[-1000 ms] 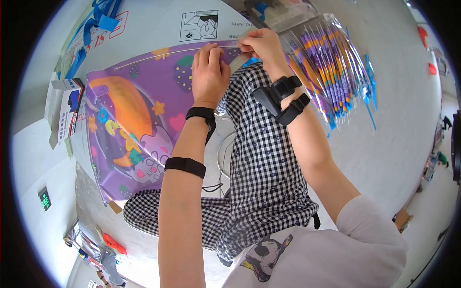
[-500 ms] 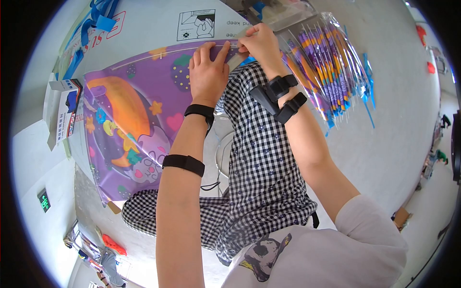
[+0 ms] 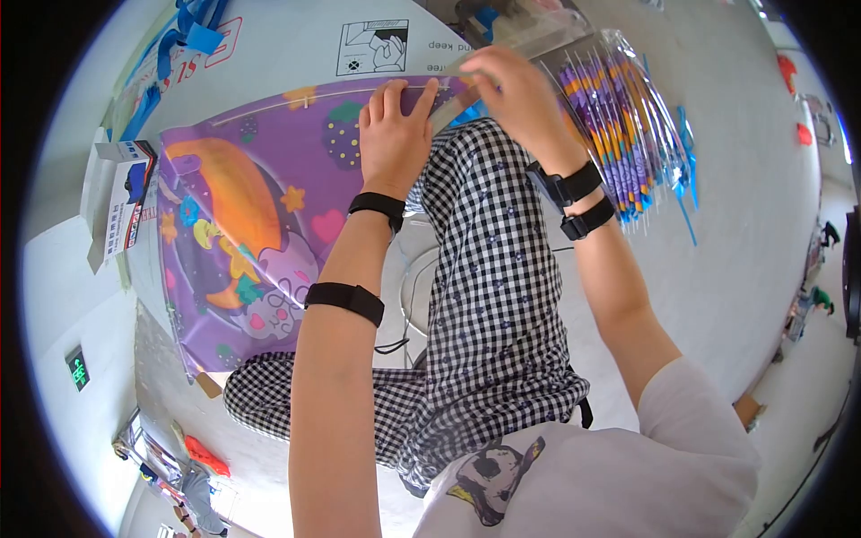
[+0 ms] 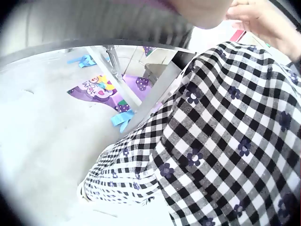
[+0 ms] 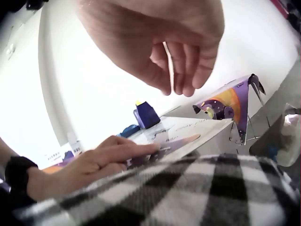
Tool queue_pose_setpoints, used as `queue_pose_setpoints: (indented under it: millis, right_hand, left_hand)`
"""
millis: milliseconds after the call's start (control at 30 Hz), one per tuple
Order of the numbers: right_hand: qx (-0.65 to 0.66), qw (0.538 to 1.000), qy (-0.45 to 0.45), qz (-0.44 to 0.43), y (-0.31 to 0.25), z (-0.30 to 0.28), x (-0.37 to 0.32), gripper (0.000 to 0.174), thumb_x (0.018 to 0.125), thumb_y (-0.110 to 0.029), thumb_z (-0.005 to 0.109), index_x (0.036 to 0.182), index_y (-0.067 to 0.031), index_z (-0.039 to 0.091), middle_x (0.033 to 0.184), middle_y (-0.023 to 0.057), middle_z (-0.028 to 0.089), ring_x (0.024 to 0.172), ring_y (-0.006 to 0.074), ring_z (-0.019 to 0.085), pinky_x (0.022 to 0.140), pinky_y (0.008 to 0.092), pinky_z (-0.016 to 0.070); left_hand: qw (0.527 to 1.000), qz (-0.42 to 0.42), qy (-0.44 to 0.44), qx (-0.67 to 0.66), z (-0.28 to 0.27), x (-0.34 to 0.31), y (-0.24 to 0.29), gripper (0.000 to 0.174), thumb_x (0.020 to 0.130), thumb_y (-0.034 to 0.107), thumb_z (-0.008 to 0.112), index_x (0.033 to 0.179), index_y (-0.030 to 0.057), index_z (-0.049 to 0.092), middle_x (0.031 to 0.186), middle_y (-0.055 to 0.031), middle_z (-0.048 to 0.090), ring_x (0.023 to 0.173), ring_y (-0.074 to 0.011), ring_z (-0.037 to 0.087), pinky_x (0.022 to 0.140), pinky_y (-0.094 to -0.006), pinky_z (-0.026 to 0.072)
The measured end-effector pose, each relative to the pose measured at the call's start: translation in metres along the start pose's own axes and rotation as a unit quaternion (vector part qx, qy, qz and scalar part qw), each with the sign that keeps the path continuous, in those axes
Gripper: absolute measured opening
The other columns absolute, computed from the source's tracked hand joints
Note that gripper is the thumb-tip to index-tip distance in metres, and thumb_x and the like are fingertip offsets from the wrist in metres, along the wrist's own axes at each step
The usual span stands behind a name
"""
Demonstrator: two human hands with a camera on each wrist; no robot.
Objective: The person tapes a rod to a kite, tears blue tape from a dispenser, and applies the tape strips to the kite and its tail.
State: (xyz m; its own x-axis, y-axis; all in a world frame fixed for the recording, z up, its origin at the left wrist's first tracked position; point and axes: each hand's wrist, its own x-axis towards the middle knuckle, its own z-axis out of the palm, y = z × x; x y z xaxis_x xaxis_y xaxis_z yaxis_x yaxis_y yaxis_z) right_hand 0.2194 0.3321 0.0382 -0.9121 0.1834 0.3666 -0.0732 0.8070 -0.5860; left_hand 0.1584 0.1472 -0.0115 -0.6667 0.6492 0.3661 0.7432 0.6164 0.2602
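Observation:
A purple printed kite (image 3: 332,188) with moon, star and bear pictures lies spread over a white printed board (image 3: 287,54). Along its far edge runs a thin white rod (image 3: 269,109). My left hand (image 3: 395,139) rests palm down near that edge, fingers stretched out on the purple sheet. In the right wrist view, this left hand (image 5: 99,162) lies low over the sheet. Blurred in the head view, my right hand (image 3: 525,103) is raised by the kite's right-hand corner. Its fingers (image 5: 190,66) hang loosely bent in the right wrist view, nothing visible between them.
Several kites (image 3: 619,134) in clear wrapping lie on the right, beside a clear plastic box (image 3: 547,31). Blue ribbons (image 3: 193,36) and a small white box (image 3: 126,202) are at the left. Checkered trousers (image 3: 493,269) cover my legs, close under the board's near edge.
My right hand has left the kite's corner, where its fingers were pinched together, and moved up and right. My left hand has spread its index finger and stays on the sheet.

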Motion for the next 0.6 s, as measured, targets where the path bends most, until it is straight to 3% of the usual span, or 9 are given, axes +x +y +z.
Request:
queue_pose_setpoints:
  millis: [233,533,600]
  right_hand:
    - [-0.13,0.972,-0.119,-0.154,0.01,0.014,-0.023,0.035,0.083,0.002,0.056,0.117,-0.0013,0.064,0.127,0.0111,0.062,0.124,0.0278,0.053,0.106,0.0377,0.0414]
    - [-0.098,0.989,-0.088,-0.064,0.014,-0.002,-0.023,0.044,0.08,0.003,0.057,0.125,0.0013,0.058,0.134,0.0123,0.057,0.13,0.03,0.048,0.113,0.0462,0.0345]
    - [-0.12,0.983,-0.1,-0.101,0.007,0.013,-0.023,0.046,0.081,0.003,0.057,0.127,0.0024,0.056,0.136,0.0133,0.055,0.131,0.0299,0.047,0.112,0.0461,0.0353]
  left_hand:
    - [1.0,0.011,0.006,0.027,0.004,0.0,0.001,0.059,0.08,0.012,0.063,0.137,0.0272,0.056,0.129,-0.0088,0.05,0.122,-0.0285,0.048,0.099,-0.0443,0.0422]
    - [0.997,0.047,-0.005,0.066,0.0,-0.001,0.001,0.059,0.082,0.013,0.063,0.139,0.0252,0.053,0.138,-0.0088,0.047,0.128,-0.0285,0.045,0.104,-0.0445,0.0396]
    - [0.993,0.068,-0.011,0.092,0.0,0.0,0.001,0.059,0.083,0.014,0.063,0.14,0.0229,0.052,0.141,-0.0091,0.046,0.13,-0.0275,0.045,0.105,-0.0445,0.0387]
